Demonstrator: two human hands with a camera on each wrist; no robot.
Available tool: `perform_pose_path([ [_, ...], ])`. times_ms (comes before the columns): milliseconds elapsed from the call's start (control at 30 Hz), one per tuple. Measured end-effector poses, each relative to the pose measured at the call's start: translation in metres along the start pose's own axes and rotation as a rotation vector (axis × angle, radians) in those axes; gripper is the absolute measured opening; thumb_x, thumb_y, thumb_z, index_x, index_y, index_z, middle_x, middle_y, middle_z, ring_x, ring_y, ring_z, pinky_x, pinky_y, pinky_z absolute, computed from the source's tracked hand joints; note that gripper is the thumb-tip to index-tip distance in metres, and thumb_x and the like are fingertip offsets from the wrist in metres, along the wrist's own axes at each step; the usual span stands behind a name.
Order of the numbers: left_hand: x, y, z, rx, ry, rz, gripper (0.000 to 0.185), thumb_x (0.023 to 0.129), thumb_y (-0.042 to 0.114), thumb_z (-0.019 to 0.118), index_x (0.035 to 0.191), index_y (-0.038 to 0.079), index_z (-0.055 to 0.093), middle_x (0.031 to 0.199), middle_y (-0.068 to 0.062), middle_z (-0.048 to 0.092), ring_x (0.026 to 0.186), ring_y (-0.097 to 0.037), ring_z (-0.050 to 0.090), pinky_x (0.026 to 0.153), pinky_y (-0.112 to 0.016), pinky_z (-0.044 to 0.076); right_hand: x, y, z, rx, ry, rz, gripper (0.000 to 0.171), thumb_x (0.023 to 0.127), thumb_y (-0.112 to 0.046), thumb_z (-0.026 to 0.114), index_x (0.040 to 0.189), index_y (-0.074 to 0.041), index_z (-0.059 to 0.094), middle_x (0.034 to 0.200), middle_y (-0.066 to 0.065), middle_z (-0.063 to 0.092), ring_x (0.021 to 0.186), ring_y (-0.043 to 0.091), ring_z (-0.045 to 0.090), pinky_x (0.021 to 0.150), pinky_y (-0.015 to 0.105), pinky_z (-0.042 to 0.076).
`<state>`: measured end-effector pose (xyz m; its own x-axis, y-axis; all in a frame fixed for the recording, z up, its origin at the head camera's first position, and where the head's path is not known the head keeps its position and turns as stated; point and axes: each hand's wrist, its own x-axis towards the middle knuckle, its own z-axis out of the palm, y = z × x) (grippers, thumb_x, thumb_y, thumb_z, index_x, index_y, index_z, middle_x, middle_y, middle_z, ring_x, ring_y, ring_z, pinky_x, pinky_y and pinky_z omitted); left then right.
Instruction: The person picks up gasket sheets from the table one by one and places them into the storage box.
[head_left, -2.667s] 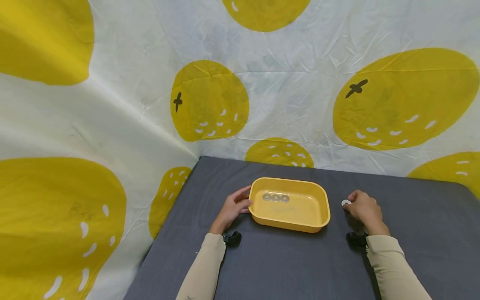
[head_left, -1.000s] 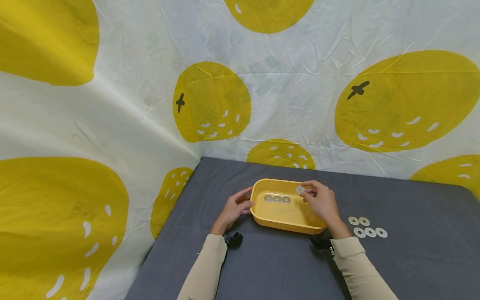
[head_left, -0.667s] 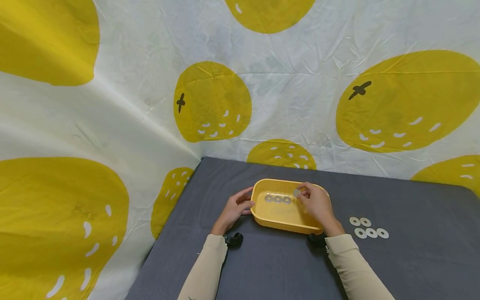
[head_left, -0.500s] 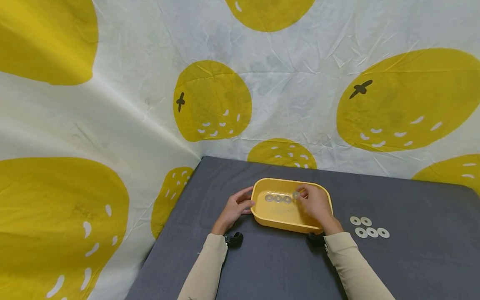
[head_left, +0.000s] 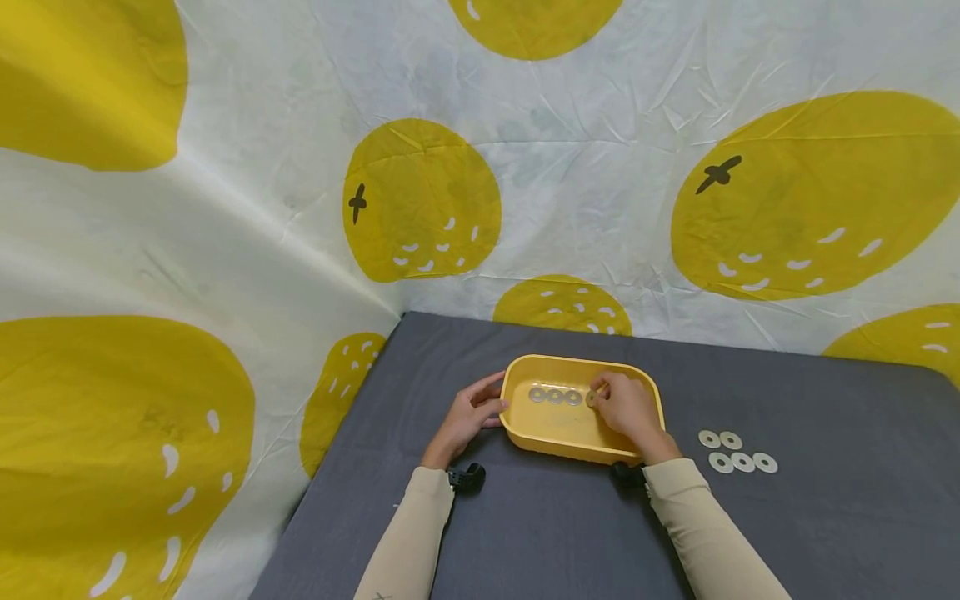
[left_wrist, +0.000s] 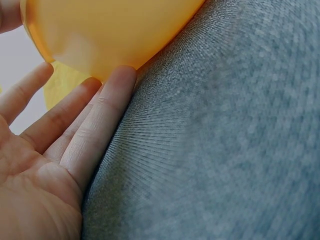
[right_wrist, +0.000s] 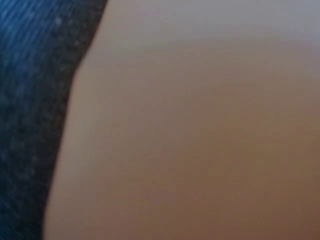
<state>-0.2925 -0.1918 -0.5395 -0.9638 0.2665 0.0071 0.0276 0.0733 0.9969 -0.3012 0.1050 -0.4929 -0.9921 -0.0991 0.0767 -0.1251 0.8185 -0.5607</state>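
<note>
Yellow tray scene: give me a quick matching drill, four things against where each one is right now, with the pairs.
Things:
1. left hand
2. right hand
3. row of three washers
4. five loose washers

Places:
A. on the grey table, right of the tray
B. inside the yellow tray, lying flat
C. against the tray's left outer wall
D. over the tray, holding a washer

Pairs: 1-C, 2-D, 3-B, 4-A

Head view: bright, even, diffuse light with no glare and only faint soft shadows under the yellow tray [head_left: 579, 446] and the sleeves. Focus is sharp at centre; wide-angle distortion bends the backdrop [head_left: 225, 208] toward the edges. Left wrist view: the grey cloth [left_wrist: 225, 150] is fairly sharp, the tray wall blurred. Right wrist view: wholly out of focus, a tan blur filling most of it.
</note>
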Motion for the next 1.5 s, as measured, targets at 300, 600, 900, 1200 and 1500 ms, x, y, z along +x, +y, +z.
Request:
perform_pose_path([
  [300,-0.0009,0.0007,-0.0002,-0.001,0.001,-0.001,0.056,0.098,0.022,0.070,0.150,0.033,0.052,0.140,-0.012,0.063,0.117,-0.026,0.068,0.088,-0.039,0.063,0.0024,0.0009,0.0023,0.003,-0.031,0.022,0.023,0.095,-0.020,0.073,0.110,-0.003,0.072,0.088,0.010,0.073,0.071,0.020,0.063,0.063,0.033,0.049],
  [600,-0.0008,0.0014,0.0003,-0.008,0.006,-0.006,0.055,0.099,0.021,0.069,0.149,0.034,0.052,0.141,-0.012,0.062,0.120,-0.029,0.067,0.088,-0.037,0.063,0.0032,0.0005,0.0027,-0.001,-0.072,0.030,0.022,0.096,-0.021,0.072,0.109,-0.003,0.070,0.093,0.013,0.073,0.073,0.021,0.063,0.063,0.031,0.048],
  [900,0.0002,0.0003,-0.0003,-0.019,-0.003,-0.002,0.055,0.099,0.019,0.068,0.150,0.034,0.052,0.142,-0.013,0.061,0.123,-0.033,0.065,0.089,-0.037,0.062,0.0038,0.0019,0.0033,-0.024,-0.073,0.036,0.021,0.095,-0.021,0.072,0.107,-0.004,0.070,0.095,0.015,0.073,0.077,0.025,0.064,0.067,0.037,0.050],
  [1200,-0.0002,0.0006,0.0005,-0.012,-0.005,-0.002,0.056,0.098,0.023,0.070,0.149,0.035,0.053,0.143,-0.011,0.062,0.124,-0.032,0.065,0.089,-0.037,0.062,0.0040,0.0033,0.0024,0.024,0.014,-0.012,0.019,0.095,-0.015,0.068,0.108,-0.002,0.071,0.086,0.012,0.071,0.069,0.022,0.060,0.061,0.032,0.046],
  [1500,-0.0017,0.0006,-0.0011,0.002,0.001,0.004,0.057,0.097,0.025,0.071,0.150,0.034,0.052,0.141,-0.010,0.063,0.121,-0.029,0.067,0.089,-0.038,0.062,-0.0021,-0.0006,-0.0035,0.252,0.441,-0.254,0.010,0.097,-0.010,0.065,0.100,-0.003,0.073,0.072,0.006,0.063,0.058,0.011,0.049,0.055,0.022,0.040],
])
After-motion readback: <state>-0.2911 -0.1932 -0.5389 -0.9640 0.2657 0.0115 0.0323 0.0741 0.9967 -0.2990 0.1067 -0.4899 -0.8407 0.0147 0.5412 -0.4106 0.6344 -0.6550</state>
